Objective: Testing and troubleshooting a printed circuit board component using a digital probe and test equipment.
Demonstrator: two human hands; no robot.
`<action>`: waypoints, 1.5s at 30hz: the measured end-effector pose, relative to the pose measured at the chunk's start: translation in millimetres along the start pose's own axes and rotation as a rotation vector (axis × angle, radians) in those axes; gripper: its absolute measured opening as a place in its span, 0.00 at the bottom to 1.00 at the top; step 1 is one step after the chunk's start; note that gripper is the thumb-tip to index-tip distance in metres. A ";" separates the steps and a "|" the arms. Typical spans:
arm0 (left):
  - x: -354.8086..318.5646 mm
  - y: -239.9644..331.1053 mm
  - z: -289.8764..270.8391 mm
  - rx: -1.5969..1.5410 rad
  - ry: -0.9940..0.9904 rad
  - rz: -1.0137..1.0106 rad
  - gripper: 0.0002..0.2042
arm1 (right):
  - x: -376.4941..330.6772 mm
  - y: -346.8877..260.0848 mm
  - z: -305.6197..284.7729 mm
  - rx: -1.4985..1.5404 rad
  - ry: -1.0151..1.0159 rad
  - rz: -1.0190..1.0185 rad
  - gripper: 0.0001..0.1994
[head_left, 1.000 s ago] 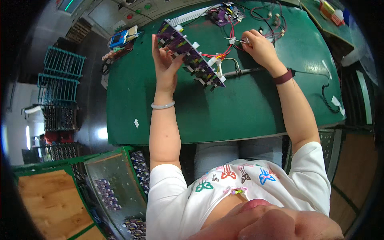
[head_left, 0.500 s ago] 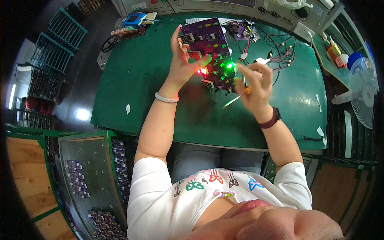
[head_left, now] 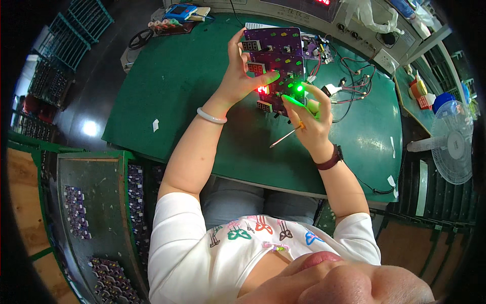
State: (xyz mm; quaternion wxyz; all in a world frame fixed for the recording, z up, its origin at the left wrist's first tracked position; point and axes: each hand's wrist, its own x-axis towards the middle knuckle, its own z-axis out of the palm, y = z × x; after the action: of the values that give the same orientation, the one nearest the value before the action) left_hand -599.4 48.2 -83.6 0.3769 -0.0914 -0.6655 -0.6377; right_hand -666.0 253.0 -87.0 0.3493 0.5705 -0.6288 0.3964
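Note:
My left hand (head_left: 242, 76) grips a purple circuit board (head_left: 276, 61) by its left edge and holds it tilted up above the green table (head_left: 182, 91). Red number displays and a bright green light glow on the board. My right hand (head_left: 309, 116) is against the board's lower right corner, with a finger by the green light. It also holds a thin metal tool with an orange grip (head_left: 286, 136) that points down and to the left. A dark watch is on my right wrist, a pale bangle on my left.
Red and black wires (head_left: 349, 76) and a second small purple board (head_left: 319, 48) lie on the table behind. A panel with sockets (head_left: 354, 25) runs along the back. A white fan (head_left: 453, 144) stands at right. Green trays holding several purple boards (head_left: 76, 218) sit lower left.
The board has been lifted off the table and turned upright toward me. Its displays and green light came on. My right hand moved in from the wires to the board's corner.

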 end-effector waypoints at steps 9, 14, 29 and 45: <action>-0.2 -1.1 0.3 -0.061 -0.018 0.011 0.55 | 0.2 0.2 1.5 0.009 0.069 0.003 0.09; 0.4 -3.4 1.0 -0.055 -0.007 0.007 0.55 | 0.9 -1.2 2.2 0.003 0.056 0.066 0.08; 0.0 -6.8 -4.3 -0.022 0.011 0.028 0.54 | 5.1 -4.8 -15.0 -0.008 -0.012 0.057 0.27; 0.6 -6.7 -6.1 -0.102 0.019 -0.046 0.51 | 7.2 8.3 -30.9 0.242 -0.090 0.086 0.10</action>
State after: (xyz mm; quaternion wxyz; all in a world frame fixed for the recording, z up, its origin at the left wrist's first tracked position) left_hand -601.5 41.2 -89.0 0.3634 -0.0894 -0.6303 -0.6802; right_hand -675.4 277.8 -67.7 0.2321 0.5982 -0.6151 0.4582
